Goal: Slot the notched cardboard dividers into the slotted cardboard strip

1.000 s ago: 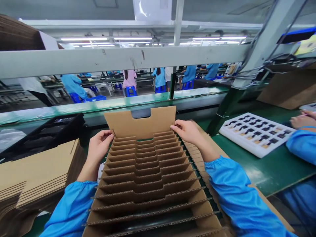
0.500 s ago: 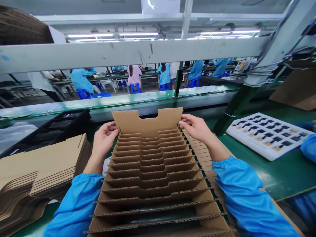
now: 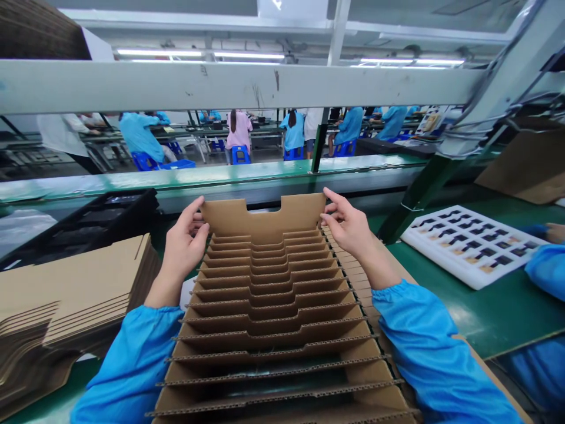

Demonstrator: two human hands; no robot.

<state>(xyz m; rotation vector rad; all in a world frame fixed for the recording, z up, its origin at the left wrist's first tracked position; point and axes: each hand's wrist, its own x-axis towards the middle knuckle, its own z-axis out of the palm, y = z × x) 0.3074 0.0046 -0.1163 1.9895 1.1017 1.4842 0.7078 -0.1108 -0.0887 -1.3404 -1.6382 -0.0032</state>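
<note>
A cardboard divider (image 3: 265,221) with a notch in its upper edge stands upright at the far end of a slotted cardboard partition grid (image 3: 269,312). It rises higher than the several other dividers, which are slotted crosswise between two long side strips. My left hand (image 3: 184,244) is closed on its left end, fingers at the upper corner and thumb lower on the edge. On the opposite end my right hand (image 3: 348,227) grips the same divider, fingertips at the top corner and thumb below. Parts of the fingers are hidden behind the board.
Flat notched cardboard sheets (image 3: 88,282) are stacked at left, before black trays (image 3: 110,212). More slotted strips (image 3: 353,265) lie beside the grid's right. A white foam tray (image 3: 472,244) with dark parts rests farther right, near another person's blue sleeve (image 3: 547,271). A green post (image 3: 424,194) stands behind.
Both hands' fingers have shifted up to the divider's top corners. The divider remains raised at the far end, and the view has shifted slightly.
</note>
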